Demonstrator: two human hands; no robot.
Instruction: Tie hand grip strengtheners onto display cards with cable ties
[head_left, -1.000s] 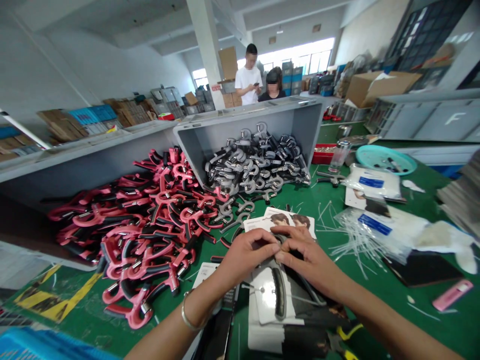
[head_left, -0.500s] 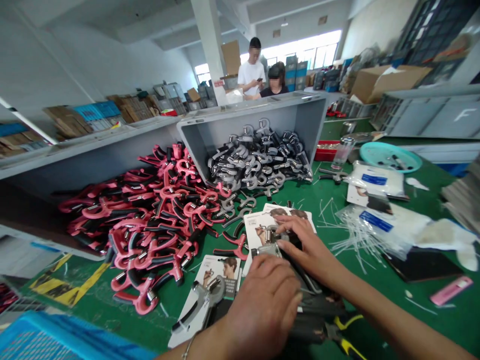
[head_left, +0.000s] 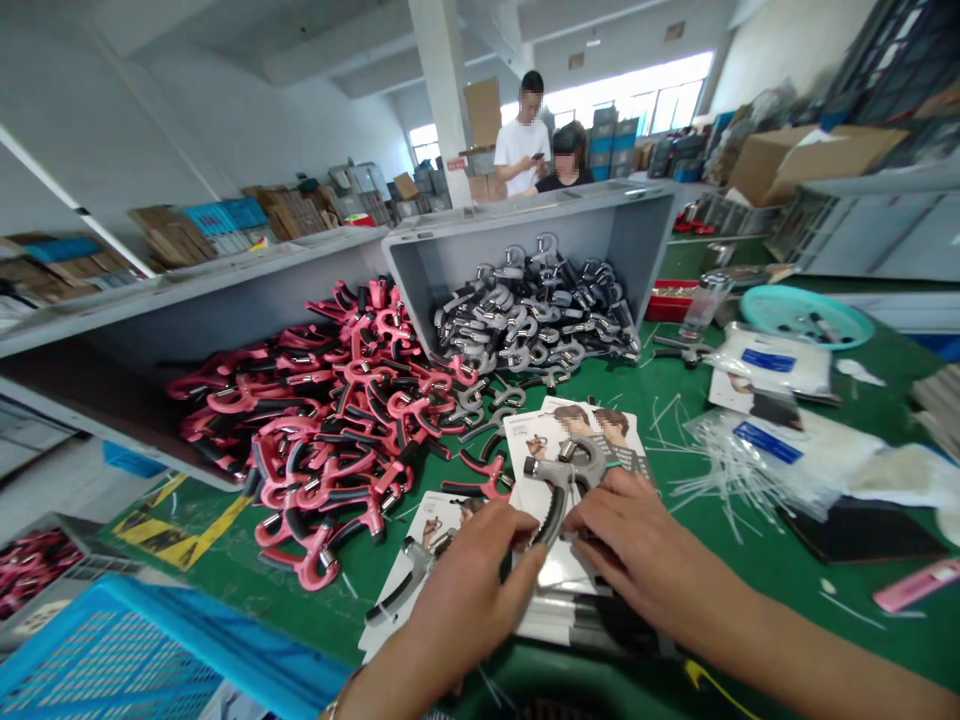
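A grey and black hand grip strengthener (head_left: 556, 490) is between my hands, its curved grey end and adjusting knob pointing away from me. My left hand (head_left: 480, 565) closes on the lower end of one handle, and my right hand (head_left: 626, 535) pinches the other handle, partly hiding it. Beneath it lie white printed backing cards (head_left: 526, 432) in a stack. To the left, a second grey hand grip (head_left: 409, 585) rests on its own card (head_left: 386, 625), partly covered by my left forearm.
Pink hand grips (head_left: 352, 400) spill from a tipped grey crate (head_left: 67, 345); grey ones (head_left: 517, 315) fill another crate (head_left: 664, 245). White cable ties (head_left: 720, 475), plastic bags (head_left: 795, 450) and a teal plate (head_left: 847, 308) lie right. A blue basket (head_left: 142, 640) stands front left. Two people are behind.
The grey hand grip has turned, its curved end now facing away. My hands have drawn apart and nearer to me, uncovering the cards, and the view has shifted slightly left.
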